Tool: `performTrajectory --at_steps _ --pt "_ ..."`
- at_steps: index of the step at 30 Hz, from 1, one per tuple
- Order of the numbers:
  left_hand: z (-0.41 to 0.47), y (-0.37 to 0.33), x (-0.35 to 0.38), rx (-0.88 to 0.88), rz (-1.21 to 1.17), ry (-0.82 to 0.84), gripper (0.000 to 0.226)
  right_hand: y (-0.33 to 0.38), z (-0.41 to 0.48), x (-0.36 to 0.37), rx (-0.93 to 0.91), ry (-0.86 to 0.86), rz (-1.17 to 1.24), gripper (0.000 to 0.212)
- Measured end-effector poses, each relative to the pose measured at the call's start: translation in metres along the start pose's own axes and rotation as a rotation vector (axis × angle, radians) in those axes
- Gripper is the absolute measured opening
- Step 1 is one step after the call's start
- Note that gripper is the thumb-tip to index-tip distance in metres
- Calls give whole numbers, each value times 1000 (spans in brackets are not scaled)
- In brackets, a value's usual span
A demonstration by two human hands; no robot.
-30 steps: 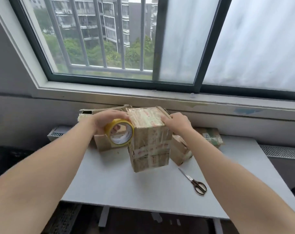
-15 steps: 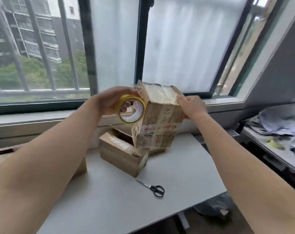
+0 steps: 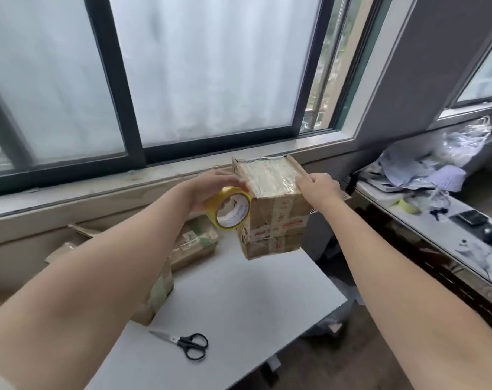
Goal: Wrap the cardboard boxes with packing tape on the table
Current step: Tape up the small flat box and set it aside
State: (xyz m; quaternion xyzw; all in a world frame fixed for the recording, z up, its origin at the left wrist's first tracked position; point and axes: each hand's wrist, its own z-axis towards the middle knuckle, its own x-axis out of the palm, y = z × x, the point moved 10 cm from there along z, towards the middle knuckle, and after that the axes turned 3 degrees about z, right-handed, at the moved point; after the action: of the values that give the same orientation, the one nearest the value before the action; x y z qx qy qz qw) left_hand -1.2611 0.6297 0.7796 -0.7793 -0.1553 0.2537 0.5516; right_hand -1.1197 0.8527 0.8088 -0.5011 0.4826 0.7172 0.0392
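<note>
**Both arms extended forward**

The left hand point(image 3: 214, 187) is curled round the tape roll point(image 3: 231, 211) from above. The right hand point(image 3: 319, 190) is set on the upper right edge of the box point(image 3: 273, 218), fingers bent over it. Both forearms are bare.

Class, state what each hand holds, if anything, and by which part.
The left hand grips the tape roll by its outer rim, from above. The right hand holds the box at its top right edge.

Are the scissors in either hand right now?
No, the scissors lie on the table; the left hand holds the tape roll, the right hand holds the box.
</note>
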Motion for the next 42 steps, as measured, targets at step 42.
performTrajectory --at_steps 42 --pt "-36 162 -90 -273 -186 -484 16 36 9 324 29 560 127 51"
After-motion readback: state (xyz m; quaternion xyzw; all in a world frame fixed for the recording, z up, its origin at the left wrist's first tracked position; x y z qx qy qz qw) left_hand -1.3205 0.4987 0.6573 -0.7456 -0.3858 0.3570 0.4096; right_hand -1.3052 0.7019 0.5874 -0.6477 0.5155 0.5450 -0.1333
